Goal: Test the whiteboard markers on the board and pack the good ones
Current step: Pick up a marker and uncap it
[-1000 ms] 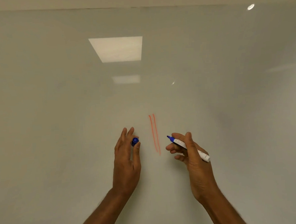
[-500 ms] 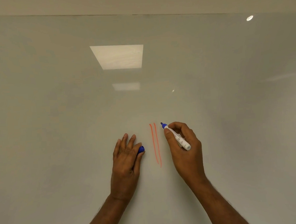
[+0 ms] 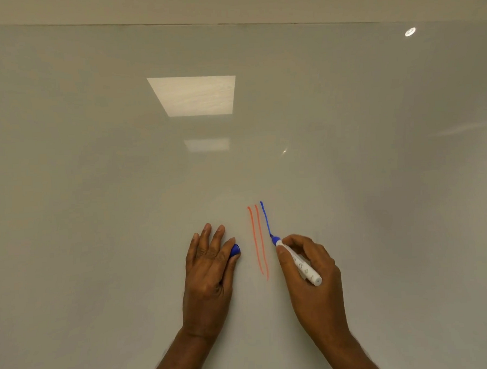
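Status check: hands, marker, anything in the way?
Right hand grips marker, tip on board. Left hand pinches cap. Solid blue line beside two orange lines. Nothing in the way.

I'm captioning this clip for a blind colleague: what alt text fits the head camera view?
A person's right hand draws a blue line on a whiteboard with a blue marker, just right of two orange lines. The left hand rests against the board, pinching the marker's blue cap.
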### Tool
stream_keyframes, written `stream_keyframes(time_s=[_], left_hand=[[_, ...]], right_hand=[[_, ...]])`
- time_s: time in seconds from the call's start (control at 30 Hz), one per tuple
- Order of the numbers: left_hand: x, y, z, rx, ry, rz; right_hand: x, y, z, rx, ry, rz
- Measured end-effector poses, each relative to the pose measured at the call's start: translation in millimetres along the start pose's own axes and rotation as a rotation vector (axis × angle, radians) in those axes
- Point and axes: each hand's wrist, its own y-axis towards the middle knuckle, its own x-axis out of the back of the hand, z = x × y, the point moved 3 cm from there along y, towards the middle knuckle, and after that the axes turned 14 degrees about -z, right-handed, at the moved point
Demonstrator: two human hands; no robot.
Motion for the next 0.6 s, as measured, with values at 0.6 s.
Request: stream_keyframes(time_s=[0.6], left_hand=[[-0.3, -0.1, -0.6, -0.018, 0.012, -0.002]], right_hand=[[-0.4, 20.3, 29.5, 0.048, 0.075, 0.023]])
